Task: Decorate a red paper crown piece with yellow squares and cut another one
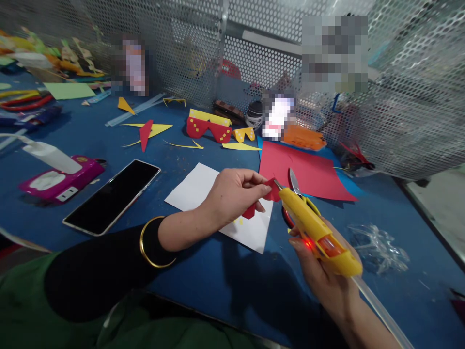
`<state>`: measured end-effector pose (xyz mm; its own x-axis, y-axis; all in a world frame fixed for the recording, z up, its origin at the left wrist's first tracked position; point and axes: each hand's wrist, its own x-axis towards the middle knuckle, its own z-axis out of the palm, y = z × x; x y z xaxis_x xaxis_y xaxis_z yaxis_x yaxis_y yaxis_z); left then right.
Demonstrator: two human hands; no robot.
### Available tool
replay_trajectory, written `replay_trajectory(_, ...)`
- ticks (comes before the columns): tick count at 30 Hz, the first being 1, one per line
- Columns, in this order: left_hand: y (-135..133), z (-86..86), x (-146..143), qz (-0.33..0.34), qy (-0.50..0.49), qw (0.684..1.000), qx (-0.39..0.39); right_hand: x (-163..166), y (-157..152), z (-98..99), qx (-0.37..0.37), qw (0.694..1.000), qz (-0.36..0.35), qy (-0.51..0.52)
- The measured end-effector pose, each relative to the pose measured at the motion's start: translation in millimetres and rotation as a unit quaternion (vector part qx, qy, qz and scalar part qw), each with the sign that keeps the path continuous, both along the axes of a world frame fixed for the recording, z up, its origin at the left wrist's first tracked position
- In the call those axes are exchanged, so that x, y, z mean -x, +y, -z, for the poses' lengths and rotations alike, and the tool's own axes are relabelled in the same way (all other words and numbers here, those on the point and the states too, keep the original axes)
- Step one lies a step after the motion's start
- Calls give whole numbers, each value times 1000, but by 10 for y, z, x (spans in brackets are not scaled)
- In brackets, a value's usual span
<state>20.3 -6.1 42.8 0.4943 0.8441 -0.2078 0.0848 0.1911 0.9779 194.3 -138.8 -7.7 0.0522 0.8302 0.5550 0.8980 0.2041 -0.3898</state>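
My left hand [236, 194] pinches a small red paper cutout [273, 191] between thumb and fingers, above a white sheet [198, 186]. A yellow hot glue gun [316, 228] is gripped in my right hand [327, 276]; a red light glows on its side and a clear glue stick [378, 310] runs out of its back. The metal nozzle is at the upper edge of the red cutout; whether it touches, I cannot tell. Just behind the glue gun, scissors [294, 182] lie partly over a large red sheet [308, 169]. Small yellow bits show on the white sheet below my left hand.
Red and yellow paper glasses [209, 127] and smaller yellow ones [244, 134] stand toward the back. A phone [112, 196] and a purple power strip [69, 179] lie left. Crumpled clear plastic [379, 249] sits right. A perforated metal screen [174, 58] borders the table's back.
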Motion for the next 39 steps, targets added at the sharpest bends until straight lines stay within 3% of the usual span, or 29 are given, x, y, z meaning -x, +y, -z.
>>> replay_trajectory(39,-4,6,8,-1,-1,1000,-8,19,27,-48,-2,1000,-6,-13)
